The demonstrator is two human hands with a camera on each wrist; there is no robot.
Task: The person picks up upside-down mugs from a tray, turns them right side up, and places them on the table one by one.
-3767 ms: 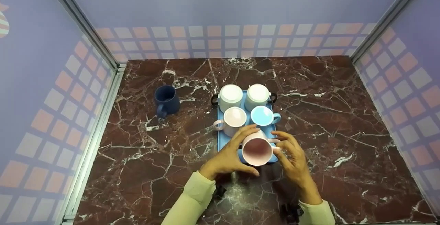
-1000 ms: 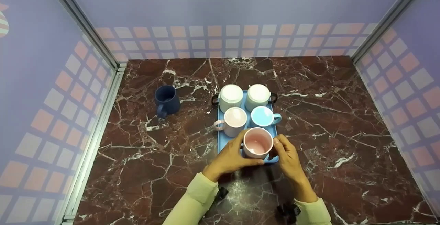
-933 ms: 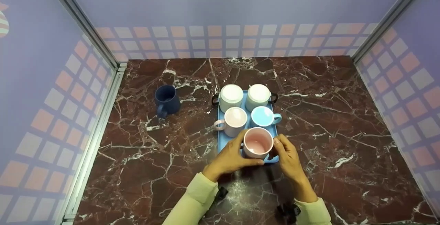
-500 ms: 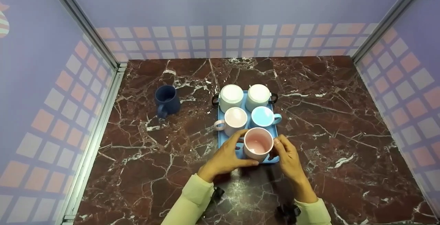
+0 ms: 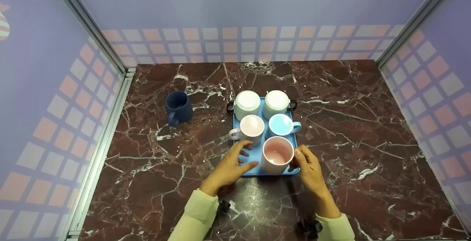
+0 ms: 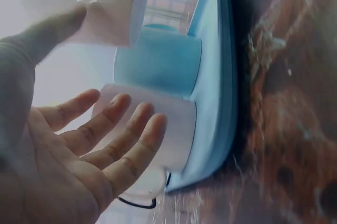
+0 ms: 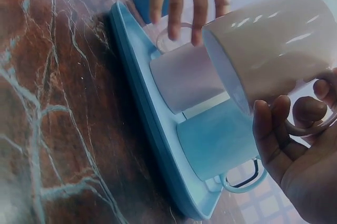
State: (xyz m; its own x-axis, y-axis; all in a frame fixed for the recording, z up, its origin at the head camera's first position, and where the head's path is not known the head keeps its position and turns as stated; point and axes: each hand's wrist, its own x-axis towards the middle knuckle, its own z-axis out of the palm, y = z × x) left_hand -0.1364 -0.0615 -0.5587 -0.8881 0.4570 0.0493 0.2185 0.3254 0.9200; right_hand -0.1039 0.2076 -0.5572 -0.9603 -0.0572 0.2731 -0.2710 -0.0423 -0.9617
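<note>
By its handle, my right hand (image 5: 310,167) holds a pink mug (image 5: 276,163), opening upward. The right wrist view shows that mug (image 7: 274,45) raised off the blue tray (image 5: 254,160). My left hand (image 5: 228,167) holds nothing, its fingers spread over the tray's near left part. Just beyond those fingers stands another pink mug (image 5: 251,127), bottom up, handle to the left; whether they touch it I cannot tell. A light-blue mug (image 5: 281,124), also bottom up, stands behind the held one. In the left wrist view my left palm (image 6: 68,171) faces the standing pink mug (image 6: 176,129).
Two white mugs with black handles, a left one (image 5: 247,103) and a right one (image 5: 276,103), stand bottom up in the tray's far row. A dark-blue mug (image 5: 179,106) stands upright on the marble table (image 5: 165,171) to the left. Patterned walls (image 5: 235,13) enclose the table.
The held mug, tilted with its mouth toward me earlier, has come upright. My left hand has let go of it and moved left. My right hand has stayed on the handle over the last second.
</note>
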